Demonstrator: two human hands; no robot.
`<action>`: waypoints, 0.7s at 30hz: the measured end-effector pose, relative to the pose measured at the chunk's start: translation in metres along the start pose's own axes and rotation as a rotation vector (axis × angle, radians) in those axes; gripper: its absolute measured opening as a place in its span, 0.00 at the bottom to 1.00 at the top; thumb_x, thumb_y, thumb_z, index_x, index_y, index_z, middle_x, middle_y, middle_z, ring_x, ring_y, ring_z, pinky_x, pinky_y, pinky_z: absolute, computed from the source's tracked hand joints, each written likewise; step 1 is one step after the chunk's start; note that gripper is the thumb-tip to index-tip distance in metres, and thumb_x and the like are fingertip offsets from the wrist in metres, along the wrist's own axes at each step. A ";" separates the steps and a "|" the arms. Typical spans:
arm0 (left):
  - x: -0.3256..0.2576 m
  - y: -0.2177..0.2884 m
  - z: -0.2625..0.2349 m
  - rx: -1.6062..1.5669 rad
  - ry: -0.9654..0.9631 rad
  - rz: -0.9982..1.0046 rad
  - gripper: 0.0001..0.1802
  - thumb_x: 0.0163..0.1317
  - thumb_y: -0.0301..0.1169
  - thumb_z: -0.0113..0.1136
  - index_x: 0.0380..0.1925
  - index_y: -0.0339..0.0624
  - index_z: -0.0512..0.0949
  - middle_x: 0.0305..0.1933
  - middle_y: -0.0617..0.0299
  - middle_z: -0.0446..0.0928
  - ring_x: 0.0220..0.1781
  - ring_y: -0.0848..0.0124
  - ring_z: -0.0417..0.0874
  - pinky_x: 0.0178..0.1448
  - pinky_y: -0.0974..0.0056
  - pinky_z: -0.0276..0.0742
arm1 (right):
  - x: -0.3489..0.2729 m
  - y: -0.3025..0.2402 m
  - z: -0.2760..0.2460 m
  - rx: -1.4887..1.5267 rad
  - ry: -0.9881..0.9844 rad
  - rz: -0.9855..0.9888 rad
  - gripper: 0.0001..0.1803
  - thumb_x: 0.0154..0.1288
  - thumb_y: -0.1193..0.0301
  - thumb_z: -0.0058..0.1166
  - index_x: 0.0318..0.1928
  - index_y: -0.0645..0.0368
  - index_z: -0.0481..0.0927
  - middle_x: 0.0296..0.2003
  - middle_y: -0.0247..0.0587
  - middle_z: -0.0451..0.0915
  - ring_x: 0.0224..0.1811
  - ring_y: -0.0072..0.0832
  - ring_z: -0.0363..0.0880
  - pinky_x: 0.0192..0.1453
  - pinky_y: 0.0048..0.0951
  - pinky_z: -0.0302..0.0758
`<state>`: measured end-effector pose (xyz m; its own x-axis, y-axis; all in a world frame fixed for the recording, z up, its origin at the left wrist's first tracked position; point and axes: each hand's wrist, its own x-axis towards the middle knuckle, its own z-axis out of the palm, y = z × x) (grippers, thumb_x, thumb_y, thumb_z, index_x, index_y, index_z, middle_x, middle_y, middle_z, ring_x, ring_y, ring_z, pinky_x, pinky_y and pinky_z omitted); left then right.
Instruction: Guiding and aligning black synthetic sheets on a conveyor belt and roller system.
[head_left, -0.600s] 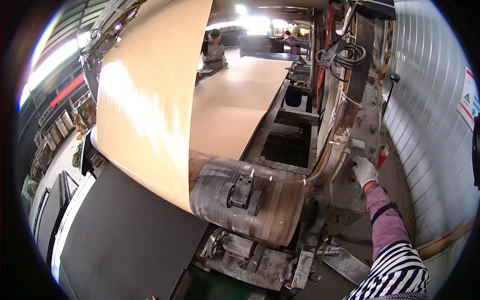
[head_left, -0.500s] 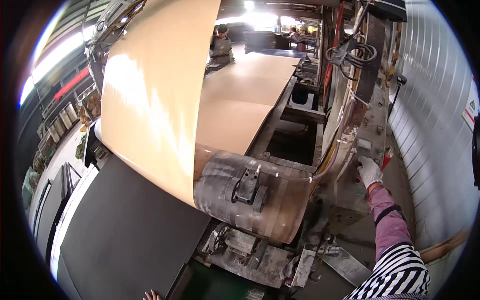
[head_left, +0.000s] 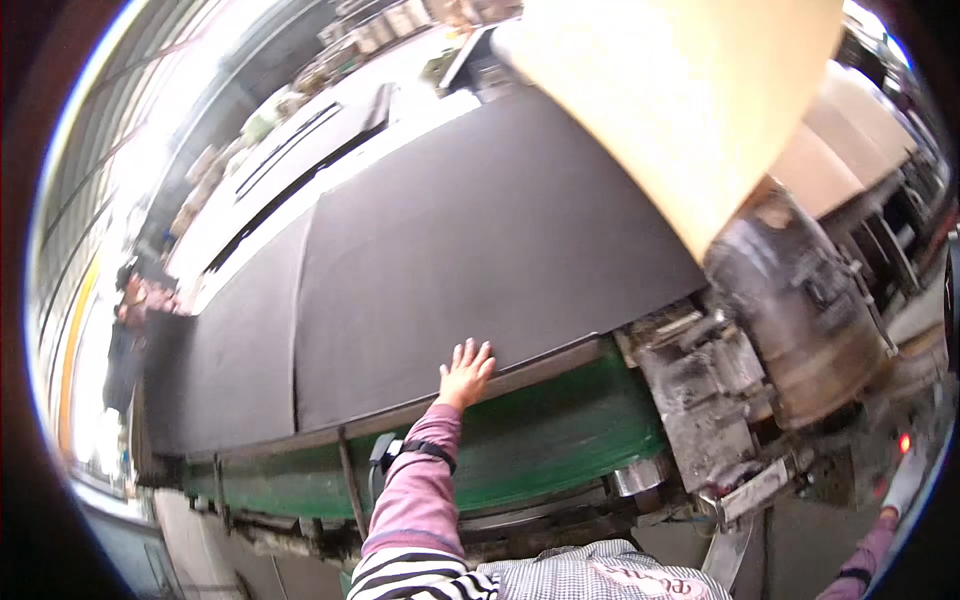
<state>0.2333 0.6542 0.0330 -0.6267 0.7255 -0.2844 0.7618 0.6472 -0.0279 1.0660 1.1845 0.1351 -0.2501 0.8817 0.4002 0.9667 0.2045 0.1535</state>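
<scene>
My bare left hand [head_left: 466, 375] lies with fingers spread on the near edge of a large flat black sheet [head_left: 500, 230]. A second black sheet [head_left: 235, 350] adjoins it on the left, with a seam between them. At the far right rim, my right hand [head_left: 906, 482], in a whitish glove, is at the machine's control panel [head_left: 845, 470], close to a lit red light [head_left: 904, 442]. Its fingers are blurred and small. A wide, shiny tan sheet [head_left: 690, 110] rises from behind the roller [head_left: 800, 320] at the black sheet's right end.
Below the black sheet's edge runs a green belt [head_left: 560, 440] on a frame. Metal brackets [head_left: 700, 390] stand between it and the roller. Another person [head_left: 140, 310] is at the far left end. More flat tan sheets [head_left: 850, 140] lie beyond the roller.
My view has swung left and down, bringing my left hand and arm fully into sight on the black sheet. My right hand now shows at the right rim, still by the panel.
</scene>
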 end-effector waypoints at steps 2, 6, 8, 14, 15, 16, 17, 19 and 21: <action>0.003 -0.024 0.019 -0.023 0.024 0.095 0.22 0.68 0.38 0.45 0.62 0.59 0.67 0.76 0.57 0.50 0.75 0.41 0.49 0.61 0.26 0.62 | -0.028 -0.012 -0.003 -0.056 0.044 -0.066 0.19 0.72 0.73 0.40 0.60 0.64 0.70 0.57 0.48 0.74 0.63 0.37 0.70 0.70 0.30 0.62; -0.001 -0.049 0.028 0.081 0.312 0.333 0.21 0.59 0.29 0.50 0.53 0.37 0.71 0.61 0.47 0.68 0.65 0.41 0.64 0.68 0.43 0.60 | -0.113 -0.078 -0.092 0.150 -0.014 0.301 0.16 0.68 0.69 0.44 0.51 0.62 0.78 0.51 0.49 0.79 0.57 0.41 0.76 0.64 0.35 0.68; -0.017 -0.079 0.045 0.142 0.269 0.239 0.21 0.61 0.30 0.49 0.56 0.40 0.70 0.60 0.45 0.68 0.66 0.42 0.64 0.69 0.44 0.58 | -0.160 -0.098 -0.109 0.167 0.008 0.353 0.16 0.66 0.66 0.46 0.47 0.60 0.80 0.48 0.50 0.80 0.53 0.45 0.77 0.60 0.38 0.72; -0.044 -0.079 0.014 0.141 0.047 0.149 0.28 0.63 0.33 0.48 0.65 0.42 0.62 0.60 0.48 0.67 0.65 0.49 0.65 0.60 0.42 0.68 | -0.294 -0.140 -0.134 0.082 -0.196 0.615 0.16 0.64 0.62 0.43 0.34 0.55 0.83 0.34 0.51 0.82 0.39 0.51 0.81 0.44 0.47 0.78; -0.038 -0.078 0.021 0.156 0.132 0.198 0.28 0.63 0.32 0.48 0.64 0.42 0.63 0.54 0.48 0.69 0.62 0.49 0.67 0.55 0.43 0.72 | -0.310 -0.143 -0.135 0.035 -0.312 0.668 0.16 0.63 0.62 0.43 0.33 0.56 0.84 0.34 0.52 0.82 0.39 0.50 0.82 0.43 0.48 0.79; -0.032 -0.077 0.028 0.188 0.141 0.237 0.27 0.62 0.32 0.48 0.63 0.42 0.64 0.52 0.49 0.71 0.61 0.50 0.68 0.54 0.42 0.72 | -0.327 -0.147 -0.136 0.022 -0.346 0.713 0.16 0.62 0.62 0.44 0.33 0.56 0.84 0.34 0.52 0.82 0.38 0.50 0.82 0.43 0.47 0.79; -0.027 -0.074 0.031 0.142 0.196 0.243 0.27 0.62 0.32 0.48 0.63 0.43 0.64 0.52 0.49 0.71 0.61 0.49 0.68 0.54 0.42 0.72 | -0.339 -0.155 -0.137 0.012 -0.386 0.751 0.16 0.62 0.61 0.44 0.32 0.55 0.84 0.33 0.53 0.82 0.38 0.51 0.82 0.43 0.47 0.79; -0.017 -0.068 0.036 0.094 0.171 0.249 0.27 0.63 0.33 0.48 0.64 0.44 0.64 0.51 0.49 0.71 0.60 0.48 0.69 0.54 0.42 0.72 | -0.353 -0.162 -0.135 0.020 -0.446 0.749 0.16 0.61 0.61 0.45 0.32 0.55 0.85 0.33 0.53 0.82 0.38 0.51 0.82 0.43 0.47 0.79; 0.000 -0.078 0.056 0.100 0.189 0.252 0.27 0.63 0.34 0.47 0.64 0.45 0.63 0.52 0.48 0.71 0.60 0.47 0.69 0.55 0.42 0.71 | -0.359 -0.176 -0.128 0.039 -0.514 0.727 0.17 0.61 0.61 0.45 0.32 0.56 0.85 0.33 0.53 0.82 0.38 0.51 0.82 0.43 0.47 0.79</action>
<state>0.1833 0.5904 -0.0188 -0.4290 0.8964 -0.1117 0.9031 0.4227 -0.0762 0.9785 0.7774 0.0803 0.4712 0.8792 -0.0699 0.8808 -0.4733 -0.0153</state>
